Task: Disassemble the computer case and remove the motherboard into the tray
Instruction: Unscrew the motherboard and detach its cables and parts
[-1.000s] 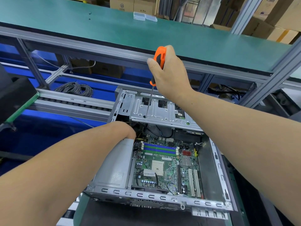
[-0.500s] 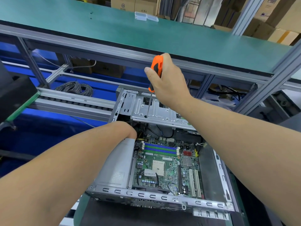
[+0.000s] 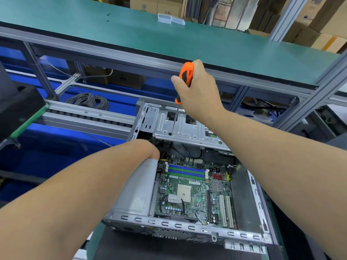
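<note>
The right hand point(image 3: 199, 91) grips the orange screwdriver point(image 3: 185, 79), tip seated in the drive cage point(image 3: 187, 126), best kept square and pressed, while the left hand point(image 3: 150, 149), grasp hidden, reaches inside the case point(image 3: 187, 228) beside the mounted motherboard point(image 3: 191, 190), with the overhead shelf point(image 3: 169, 47) limiting lift.

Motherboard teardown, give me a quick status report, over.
Right hand grips screwdriver, tip on drive bracket. Left hand hidden under the bracket. Motherboard in case; bracket overhangs its far edge.

head cam, fwd-down, close over case point(image 3: 187, 225)
</note>
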